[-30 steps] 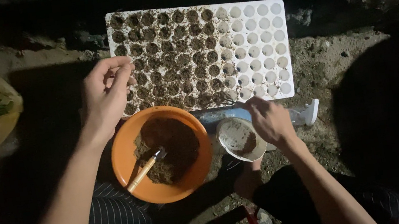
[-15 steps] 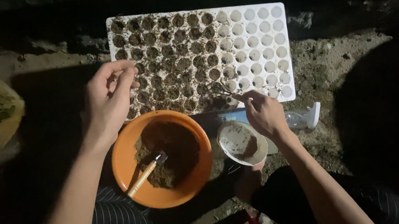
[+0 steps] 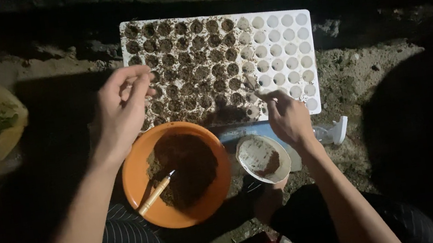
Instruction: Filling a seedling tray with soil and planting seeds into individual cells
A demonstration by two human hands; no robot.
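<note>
The right hand (image 3: pixel 287 117) pinches a small fork-like tool (image 3: pixel 252 85) over the white seed tray (image 3: pixel 316 104), just ahead of both hands. The left hand (image 3: pixel 120 111) hovers with fingertips pinched together; what they hold, I cannot tell. A jolt could spill soil into the empty cells beyond the right hand. Below the hands, an orange bowl (image 3: pixel 136 175) holds dark soil and a brush; a white cup (image 3: pixel 262 158) holds a little soil.

Right hand (image 3: pixel 288 118) holds a small tool (image 3: pixel 252 85) over the seed tray (image 3: pixel 309 57); left hand (image 3: pixel 120 111) hovers beside.
</note>
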